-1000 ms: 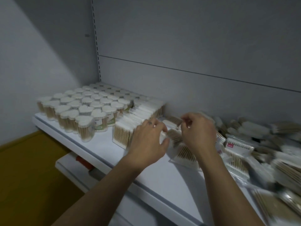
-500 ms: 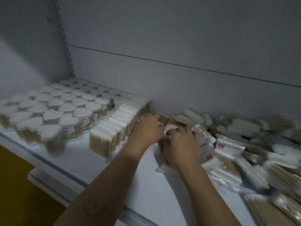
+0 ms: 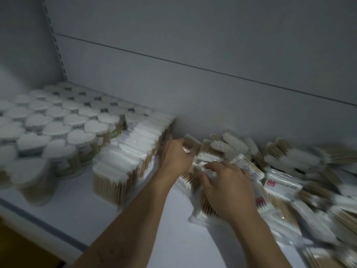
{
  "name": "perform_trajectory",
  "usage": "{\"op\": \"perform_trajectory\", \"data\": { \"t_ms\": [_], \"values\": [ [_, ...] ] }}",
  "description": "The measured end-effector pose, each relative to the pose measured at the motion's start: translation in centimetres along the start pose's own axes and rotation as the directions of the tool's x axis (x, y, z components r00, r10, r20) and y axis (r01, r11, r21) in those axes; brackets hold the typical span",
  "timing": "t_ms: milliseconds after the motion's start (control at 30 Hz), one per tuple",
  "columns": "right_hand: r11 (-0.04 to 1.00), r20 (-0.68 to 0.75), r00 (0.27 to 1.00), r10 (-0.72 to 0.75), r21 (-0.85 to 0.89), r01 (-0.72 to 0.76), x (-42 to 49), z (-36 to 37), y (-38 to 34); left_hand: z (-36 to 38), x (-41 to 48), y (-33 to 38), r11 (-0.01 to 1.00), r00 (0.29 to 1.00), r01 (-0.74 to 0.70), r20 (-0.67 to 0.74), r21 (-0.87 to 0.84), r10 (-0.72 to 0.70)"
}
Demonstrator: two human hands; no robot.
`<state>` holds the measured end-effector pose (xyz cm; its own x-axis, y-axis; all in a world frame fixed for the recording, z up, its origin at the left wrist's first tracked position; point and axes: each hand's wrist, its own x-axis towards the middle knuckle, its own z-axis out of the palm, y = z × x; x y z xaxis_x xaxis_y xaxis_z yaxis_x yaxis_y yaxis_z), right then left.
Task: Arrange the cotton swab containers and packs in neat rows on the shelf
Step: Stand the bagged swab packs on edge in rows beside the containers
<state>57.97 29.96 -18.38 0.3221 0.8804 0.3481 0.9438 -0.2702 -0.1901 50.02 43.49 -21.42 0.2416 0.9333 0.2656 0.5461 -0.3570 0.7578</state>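
Heart-lidded cotton swab containers [image 3: 58,130] stand in packed rows at the left of the white shelf [image 3: 170,238]. Beside them runs an upright row of flat swab packs [image 3: 133,149]. A loose heap of swab packs [image 3: 289,171] covers the shelf's right half. My left hand [image 3: 174,154] reaches to the back, just right of the upright row, its fingers curled on a swab pack [image 3: 191,144]. My right hand [image 3: 228,188] lies on top of several flat packs [image 3: 201,215] at the heap's near left edge, fingers bent over them. The frame is blurred.
The grey back panel [image 3: 193,45] rises right behind the goods. A slotted upright [image 3: 56,39] stands at the back left corner. The shelf's front edge [image 3: 48,227] runs diagonally at lower left, with yellow-brown floor [image 3: 21,246] below it.
My view has swung right and closer. My left hand moved back toward the wall beside the upright row. My right hand came down onto the flat packs.
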Motion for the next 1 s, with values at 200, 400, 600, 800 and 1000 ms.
{"op": "perform_trajectory", "data": {
  "t_ms": [200, 400, 600, 800, 1000],
  "values": [
    [0.993, -0.144, 0.989, -0.042, 0.107, 0.058, 0.2, -0.9, -0.6, -0.4, -0.9, 1.3, 0.944, 0.955, -0.242, -0.224, -0.223, 0.192],
    [0.950, -0.160, 0.975, -0.156, 0.248, 0.192, 3.6, -4.5, 0.7, -2.0, -1.9, 2.8, 0.732, 0.962, -0.129, -0.264, -0.668, -0.071],
    [0.890, 0.130, 0.902, -0.413, -0.154, 0.430, 7.2, -5.8, -0.4, -2.7, -3.0, 4.4, 0.496, 0.980, -0.063, -0.148, -0.866, -0.134],
    [0.920, 0.099, 0.968, -0.231, 0.346, 0.185, 10.9, -6.0, 0.9, -2.6, -1.9, 2.5, 0.703, 0.978, -0.099, -0.199, -0.704, -0.062],
    [0.930, 0.144, 0.958, -0.248, 0.313, 0.193, 14.1, -5.6, 1.5, -1.7, -2.6, 2.3, 0.973, 0.972, -0.220, -0.069, 0.077, 0.225]
  ]
}}
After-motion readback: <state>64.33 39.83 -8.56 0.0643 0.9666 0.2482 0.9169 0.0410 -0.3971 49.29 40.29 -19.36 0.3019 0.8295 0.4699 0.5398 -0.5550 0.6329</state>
